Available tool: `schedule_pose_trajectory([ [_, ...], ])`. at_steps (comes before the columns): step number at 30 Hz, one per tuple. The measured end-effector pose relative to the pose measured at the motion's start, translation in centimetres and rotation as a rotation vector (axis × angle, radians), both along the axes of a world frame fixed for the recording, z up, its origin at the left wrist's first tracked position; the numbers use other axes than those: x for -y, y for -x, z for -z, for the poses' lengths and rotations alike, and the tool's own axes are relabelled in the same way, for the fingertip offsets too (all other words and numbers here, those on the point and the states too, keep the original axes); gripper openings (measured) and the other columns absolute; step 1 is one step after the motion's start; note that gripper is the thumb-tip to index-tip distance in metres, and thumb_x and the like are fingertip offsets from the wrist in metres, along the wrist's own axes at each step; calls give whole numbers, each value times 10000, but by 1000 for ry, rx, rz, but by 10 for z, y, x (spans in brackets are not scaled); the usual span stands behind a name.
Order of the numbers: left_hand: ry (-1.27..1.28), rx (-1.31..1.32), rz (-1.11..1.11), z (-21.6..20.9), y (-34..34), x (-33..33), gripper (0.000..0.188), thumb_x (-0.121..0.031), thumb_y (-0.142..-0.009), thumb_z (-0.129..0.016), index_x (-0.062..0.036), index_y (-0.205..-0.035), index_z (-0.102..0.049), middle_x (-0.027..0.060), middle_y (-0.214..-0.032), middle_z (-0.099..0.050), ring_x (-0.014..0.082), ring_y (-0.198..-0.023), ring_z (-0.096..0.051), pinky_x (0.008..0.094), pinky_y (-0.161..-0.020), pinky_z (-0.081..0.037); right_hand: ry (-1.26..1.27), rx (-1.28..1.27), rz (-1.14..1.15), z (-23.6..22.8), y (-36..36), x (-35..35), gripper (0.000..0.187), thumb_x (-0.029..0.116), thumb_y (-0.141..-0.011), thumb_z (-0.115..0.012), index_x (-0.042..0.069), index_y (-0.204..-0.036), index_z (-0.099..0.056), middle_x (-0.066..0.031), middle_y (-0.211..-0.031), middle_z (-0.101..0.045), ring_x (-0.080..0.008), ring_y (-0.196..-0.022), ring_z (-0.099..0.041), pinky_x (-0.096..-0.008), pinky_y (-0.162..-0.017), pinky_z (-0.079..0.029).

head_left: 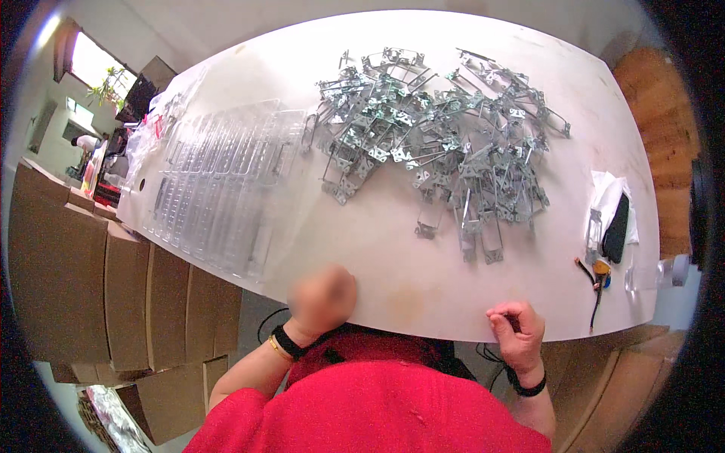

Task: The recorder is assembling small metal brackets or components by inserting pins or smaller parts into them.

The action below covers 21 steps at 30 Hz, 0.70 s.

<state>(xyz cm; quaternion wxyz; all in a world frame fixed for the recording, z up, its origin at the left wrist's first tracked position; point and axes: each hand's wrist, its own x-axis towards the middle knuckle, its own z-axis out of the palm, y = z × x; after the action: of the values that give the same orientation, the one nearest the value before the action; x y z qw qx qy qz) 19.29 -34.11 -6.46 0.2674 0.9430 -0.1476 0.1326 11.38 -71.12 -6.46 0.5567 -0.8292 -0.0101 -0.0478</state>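
Note:
Over the near edge of the white table (423,302), my left hand (325,300) is raised, its fingers blurred. Whether it holds anything cannot be made out. My right hand (519,332) is at the same edge farther right, fingers curled in toward the thumb with no object visible in them. Neither hand touches the large pile of small metal brackets (453,136) in the table's middle and far part. Left of that pile lie rows of transparent plastic trays (223,181), the nearest of them close to my left hand.
At the right lie a black oblong case (617,230) on white paper, a loose metal bracket (593,232) and a small tool with a yellow part (601,270). A transparent bottle (668,272) is at the right edge. Cardboard boxes (68,264) stand to the left below the table.

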Motion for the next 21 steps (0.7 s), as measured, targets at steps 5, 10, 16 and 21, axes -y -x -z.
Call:
schedule_pose_trajectory([
  [5, -13, 18, 1, -1, 1, 1, 101, -131, -878, -770, -118, -903, -673, 52, -576, -591, 249, -496, -617, 382, -487, -475, -9, 44, -12, 0, 0, -1, 91, 80, -999, -722, 40, -1030, -646, -47, -917, -728, -71, -724, -602, -233, -650, -494],
  [10, -5, 39, -19, 2, 5, 0, 95, -132, -883, -767, -113, -905, -677, 77, -615, -622, 279, -517, -634, 397, -499, -486, -41, -34, 93, -2, 2, -4, 92, 98, -961, -765, 66, -1012, -696, -66, -895, -742, -127, -722, -654, -277, -651, -520],
  [16, -39, -106, -35, -2, 7, 2, 200, -189, -935, -747, -77, -1088, -683, 124, -691, -671, 301, -585, -678, 426, -543, -520, -66, -58, 60, -3, 1, -6, 69, 86, -1022, -692, 47, -1038, -637, -30, -933, -714, -54, -728, -580, -215, -639, -480],
  [21, 59, -198, -101, -38, -34, 26, 490, -289, -982, -703, -5, -1346, -539, 260, -1080, -692, 396, -970, -699, 471, -837, -548, -87, -25, 103, -2, 1, -7, 62, 70, -1000, -714, 52, -1018, -657, -13, -876, -699, -55, -703, -576, -224, -614, -468],
])
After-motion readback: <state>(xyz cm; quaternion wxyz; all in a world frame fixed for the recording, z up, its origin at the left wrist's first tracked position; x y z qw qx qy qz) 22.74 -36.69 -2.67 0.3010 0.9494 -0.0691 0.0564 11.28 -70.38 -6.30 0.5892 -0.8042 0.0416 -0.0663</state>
